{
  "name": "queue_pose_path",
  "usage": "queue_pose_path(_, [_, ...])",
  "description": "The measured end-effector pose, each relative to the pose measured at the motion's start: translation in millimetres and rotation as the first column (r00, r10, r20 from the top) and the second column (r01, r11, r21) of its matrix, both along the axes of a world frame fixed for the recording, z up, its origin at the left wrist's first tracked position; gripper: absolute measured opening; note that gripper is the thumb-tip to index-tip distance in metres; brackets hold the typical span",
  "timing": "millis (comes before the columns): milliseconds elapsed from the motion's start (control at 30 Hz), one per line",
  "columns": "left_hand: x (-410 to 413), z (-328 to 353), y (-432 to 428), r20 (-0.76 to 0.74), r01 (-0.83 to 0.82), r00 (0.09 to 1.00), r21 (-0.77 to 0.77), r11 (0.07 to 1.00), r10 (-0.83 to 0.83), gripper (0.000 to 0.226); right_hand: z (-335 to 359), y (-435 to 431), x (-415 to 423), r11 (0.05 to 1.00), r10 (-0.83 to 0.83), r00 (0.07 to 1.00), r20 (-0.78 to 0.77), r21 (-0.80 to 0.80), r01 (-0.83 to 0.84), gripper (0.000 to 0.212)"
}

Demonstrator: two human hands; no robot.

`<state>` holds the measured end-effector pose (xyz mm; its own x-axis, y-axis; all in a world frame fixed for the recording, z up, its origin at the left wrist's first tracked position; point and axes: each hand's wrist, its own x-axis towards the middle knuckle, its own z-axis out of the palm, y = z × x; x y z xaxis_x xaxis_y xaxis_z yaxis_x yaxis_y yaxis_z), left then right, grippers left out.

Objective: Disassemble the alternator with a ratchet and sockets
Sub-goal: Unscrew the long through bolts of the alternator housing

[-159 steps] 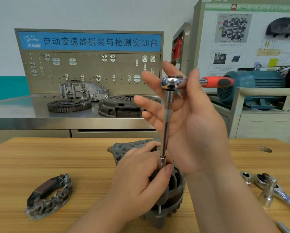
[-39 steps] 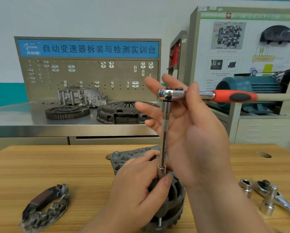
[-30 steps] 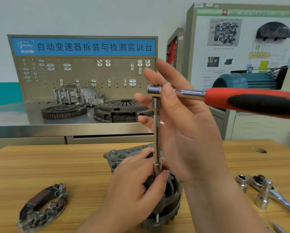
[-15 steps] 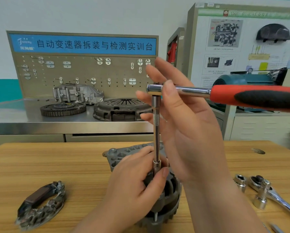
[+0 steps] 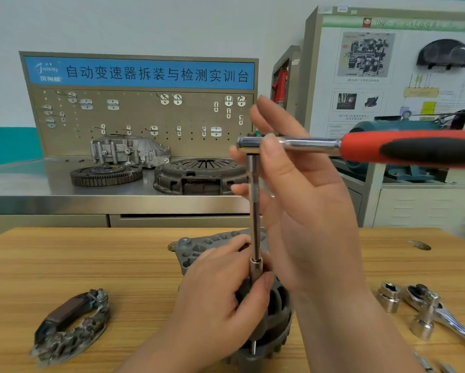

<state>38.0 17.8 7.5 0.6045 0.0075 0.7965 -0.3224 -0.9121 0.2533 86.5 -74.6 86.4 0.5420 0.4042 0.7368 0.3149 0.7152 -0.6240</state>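
Wooden table [image 5: 91,265], near edge: one alternator [image 5: 277,316] at the middle, your left hand [image 5: 215,305] curled round its body, thumb beside the foot of one upright extension bar [image 5: 254,211]. One dark horseshoe-shaped part [image 5: 69,327] lies left; one loose socket [image 5: 388,296] and a second ratchet [image 5: 441,316] lie right. Your right hand [image 5: 301,197] pinches the red-handled ratchet [image 5: 414,149] at its head, thumb in front, fingers straight behind. Beyond: one steel bench [image 5: 37,189] bearing one toothed ring [image 5: 106,175], one clutch cover [image 5: 199,175], one housing [image 5: 129,150]; one pegboard [image 5: 145,117].
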Motion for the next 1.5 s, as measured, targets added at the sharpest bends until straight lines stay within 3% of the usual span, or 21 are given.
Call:
queue_pose_path(167, [-0.3,-0.4,0.1,-0.007,-0.009,1.000,0.012,1.000,0.009,0.025,3.8,-0.4,-1.4,0.984,0.175,0.982,-0.068,0.028,-0.174,0.026])
queue_pose_path(267, [-0.6,0.5,0.1,0.005,0.019,1.000,0.005,1.000,-0.019,0.029,4.4,-1.6,1.7,0.962,0.272,0.952,-0.138,0.009,-0.273,0.040])
queue_pose_path(367, [0.6,-1.0,0.2,0.024,0.020,1.000,0.014,1.000,-0.020,0.028,3.5,-2.7,2.6,0.967,0.253,0.958,-0.137,0.012,-0.254,0.034])
queue_pose_path(500, [2.4,-0.6,0.3,0.020,0.024,0.999,0.008,1.000,-0.024,0.026,3.4,-4.2,3.6,0.997,0.045,0.999,0.000,0.055,-0.045,0.023])
queue_pose_path(633, [2.3,-2.4,1.4,0.009,0.015,1.000,0.012,1.000,-0.015,0.038,3.8,-2.3,2.8,0.979,0.204,0.978,-0.048,0.038,-0.202,0.028])
queue_pose_path(767, [1.8,-1.8,0.9,0.008,0.039,0.999,-0.015,0.999,-0.038,0.046,4.6,-3.2,6.4,0.950,0.310,0.940,-0.140,0.012,-0.311,0.048])
queue_pose_path(833, [2.2,-2.5,1.3,0.012,0.022,1.000,-0.016,1.000,-0.021,0.037,3.9,-2.8,7.1,0.965,0.260,0.957,-0.128,0.000,-0.262,0.046])
queue_pose_path(967, [2.1,-1.8,1.3,0.016,0.007,1.000,-0.017,1.000,-0.007,0.026,3.6,-3.7,5.4,1.000,0.005,0.999,0.041,-0.001,-0.005,0.026])
queue_pose_path(1033, [2.0,-2.0,1.1,0.003,0.011,1.000,-0.028,1.000,-0.011,0.028,4.2,-3.1,3.1,0.999,0.031,0.998,0.046,0.007,-0.031,0.028])
queue_pose_path(1133, [1.2,-2.2,0.9,-0.011,0.009,1.000,-0.030,1.000,-0.009,0.037,5.3,-2.3,2.3,0.981,0.196,0.979,-0.060,0.000,-0.196,0.030])
queue_pose_path(1267, [0.0,-0.5,-0.1,-0.008,0.030,1.000,-0.035,0.999,-0.030,0.031,7.1,-3.2,3.8,0.952,0.292,0.939,-0.184,-0.044,-0.304,0.050])
queue_pose_path(1333, [1.3,-1.8,0.5,-0.001,0.034,0.999,-0.059,0.998,-0.034,0.030,5.9,-2.2,4.0,0.963,0.249,0.953,-0.174,-0.057,-0.262,0.046])
queue_pose_path(1433, [3.2,-3.4,1.1,0.009,0.045,0.999,-0.086,0.995,-0.045,0.026,4.0,-1.6,3.5,0.998,0.052,0.998,-0.034,-0.039,-0.053,0.024])
queue_pose_path(1500, [3.6,-3.6,0.8,0.010,0.035,0.999,-0.071,0.997,-0.035,0.024,3.6,-1.5,2.8,1.000,0.014,1.000,0.010,0.013,-0.014,0.025])
